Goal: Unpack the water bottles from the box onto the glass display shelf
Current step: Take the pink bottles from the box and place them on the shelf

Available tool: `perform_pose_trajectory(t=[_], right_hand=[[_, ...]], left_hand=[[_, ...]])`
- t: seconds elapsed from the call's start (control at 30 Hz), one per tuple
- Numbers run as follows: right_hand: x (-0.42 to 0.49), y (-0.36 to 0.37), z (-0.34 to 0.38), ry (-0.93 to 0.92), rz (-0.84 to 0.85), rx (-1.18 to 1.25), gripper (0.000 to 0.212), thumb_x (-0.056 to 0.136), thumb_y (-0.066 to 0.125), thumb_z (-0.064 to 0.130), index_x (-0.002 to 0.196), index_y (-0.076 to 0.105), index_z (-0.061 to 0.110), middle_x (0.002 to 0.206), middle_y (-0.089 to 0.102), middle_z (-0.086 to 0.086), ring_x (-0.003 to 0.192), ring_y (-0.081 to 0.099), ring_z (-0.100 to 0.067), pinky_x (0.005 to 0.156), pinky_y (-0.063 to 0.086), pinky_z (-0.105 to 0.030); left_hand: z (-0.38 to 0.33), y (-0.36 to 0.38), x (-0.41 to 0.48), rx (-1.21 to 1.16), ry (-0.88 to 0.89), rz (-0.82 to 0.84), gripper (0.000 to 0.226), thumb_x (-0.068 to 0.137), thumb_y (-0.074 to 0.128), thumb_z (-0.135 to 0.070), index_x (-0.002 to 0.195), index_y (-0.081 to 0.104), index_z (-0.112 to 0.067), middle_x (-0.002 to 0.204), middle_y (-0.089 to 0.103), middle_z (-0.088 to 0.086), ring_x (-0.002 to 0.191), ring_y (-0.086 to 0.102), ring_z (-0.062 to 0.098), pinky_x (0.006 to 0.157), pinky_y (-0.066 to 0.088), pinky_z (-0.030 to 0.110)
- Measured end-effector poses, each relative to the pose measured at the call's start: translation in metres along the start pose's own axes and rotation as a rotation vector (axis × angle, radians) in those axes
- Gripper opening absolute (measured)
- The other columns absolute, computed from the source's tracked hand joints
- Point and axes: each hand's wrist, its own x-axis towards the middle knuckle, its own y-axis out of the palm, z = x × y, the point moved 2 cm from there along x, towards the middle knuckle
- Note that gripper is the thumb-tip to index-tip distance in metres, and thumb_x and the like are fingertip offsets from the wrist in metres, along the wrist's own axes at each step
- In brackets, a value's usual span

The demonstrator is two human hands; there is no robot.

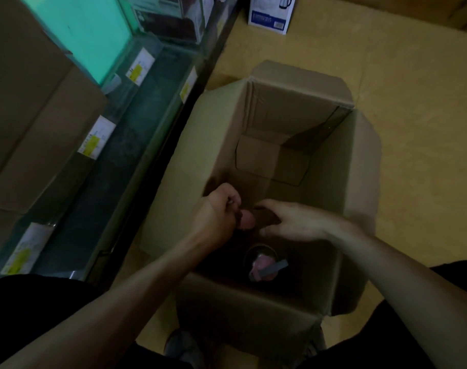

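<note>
Inside the open box (331, 166), one water bottle (261, 262) stands upright with its pink lid up, at 6 o'clock from both hands and untouched. The left hand (219, 211) is curled tight; its contents cannot be determined. The right hand (299, 222) is spread wide. The glass display shelf (126, 123) lies at 9 o'clock.

Left hand (221, 209) curled, right hand (293, 222) spread, inside open box (227, 129); pink-lidded bottle (261, 262) beneath.
</note>
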Motion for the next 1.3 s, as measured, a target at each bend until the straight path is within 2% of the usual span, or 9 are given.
perform_pose_trajectory(t=[0.17,0.37,0.47,0.63,0.73,0.87,1.0,1.17,1.3], right_hand=[[0.004,0.004,0.0,0.008,-0.006,0.018,0.081,0.097,0.068,0.035,0.162,0.021,0.029,0.155,0.047,-0.007,0.135,0.052,-0.023,0.107,0.044,-0.032],[0.009,0.003,-0.003,0.013,-0.058,-0.005,0.081,0.091,0.073,0.038,0.158,0.028,0.035,0.145,0.046,-0.008,0.13,0.051,-0.025,0.11,0.043,-0.038],[0.01,0.003,-0.003,0.006,-0.078,0.007,0.081,0.092,0.073,0.036,0.158,0.028,0.033,0.145,0.044,-0.007,0.13,0.051,-0.024,0.107,0.043,-0.033],[0.008,0.007,-0.006,0.062,-0.166,0.082,0.094,0.082,0.082,0.044,0.156,0.023,0.039,0.15,0.037,0.0,0.13,0.052,-0.024,0.102,0.048,-0.038],[0.003,0.004,-0.004,0.059,-0.293,0.064,0.087,0.08,0.082,0.047,0.147,0.029,0.037,0.145,0.038,0.002,0.125,0.055,-0.023,0.095,0.049,-0.036],[-0.004,-0.004,0.001,0.023,-0.479,0.059,0.07,0.083,0.079,0.037,0.139,0.036,0.033,0.139,0.043,0.005,0.118,0.057,-0.02,0.091,0.053,-0.04],[-0.009,-0.012,0.003,-0.049,-0.563,0.093,0.069,0.081,0.08,0.04,0.138,0.04,0.039,0.135,0.048,0.014,0.115,0.054,-0.009,0.094,0.05,-0.033],[-0.011,-0.014,0.0,-0.082,-0.564,0.157,0.072,0.077,0.083,0.043,0.138,0.044,0.043,0.128,0.051,0.023,0.116,0.053,-0.005,0.099,0.049,-0.033],[-0.013,-0.019,-0.005,-0.1,-0.57,0.256,0.073,0.076,0.086,0.042,0.137,0.045,0.046,0.122,0.051,0.031,0.109,0.053,0.004,0.098,0.048,-0.028]], left_hand=[[0.001,0.0,0.0,-0.107,-0.02,-0.026,0.029,0.094,0.058,-0.004,0.08,0.056,-0.029,0.077,0.062,-0.009,0.072,0.059,0.008,0.062,0.044,0.023],[-0.009,-0.004,0.002,-0.233,-0.002,-0.025,0.027,0.097,0.055,-0.003,0.084,0.057,-0.027,0.08,0.065,-0.006,0.072,0.06,0.007,0.059,0.043,0.013],[-0.013,-0.007,0.003,-0.34,-0.014,-0.044,0.028,0.099,0.055,-0.003,0.086,0.059,-0.028,0.086,0.067,0.0,0.078,0.064,0.013,0.063,0.05,0.017],[-0.023,-0.011,0.001,-0.679,-0.134,-0.003,0.016,0.102,0.053,-0.004,0.097,0.063,-0.016,0.094,0.075,0.014,0.083,0.076,0.024,0.075,0.064,0.033],[-0.029,-0.013,0.001,-0.889,-0.17,0.038,0.012,0.104,0.049,-0.002,0.103,0.059,-0.008,0.097,0.076,0.019,0.085,0.077,0.028,0.077,0.064,0.034],[-0.032,-0.02,0.006,-1.011,-0.167,-0.026,0.012,0.104,0.045,0.0,0.105,0.057,-0.004,0.088,0.077,0.016,0.074,0.077,0.024,0.071,0.063,0.029],[-0.029,-0.028,0.017,-0.96,-0.107,-0.11,0.017,0.105,0.044,-0.001,0.102,0.06,-0.008,0.084,0.075,0.015,0.07,0.075,0.022,0.071,0.063,0.029],[-0.024,-0.03,0.021,-0.66,-0.022,-0.133,0.03,0.106,0.037,0.001,0.099,0.063,-0.011,0.087,0.065,0.008,0.067,0.067,0.006,0.071,0.06,0.021],[-0.014,-0.023,0.024,-0.38,0.038,-0.124,0.025,0.097,0.041,-0.013,0.097,0.061,-0.029,0.087,0.064,0.002,0.079,0.066,0.017,0.08,0.058,0.038]])
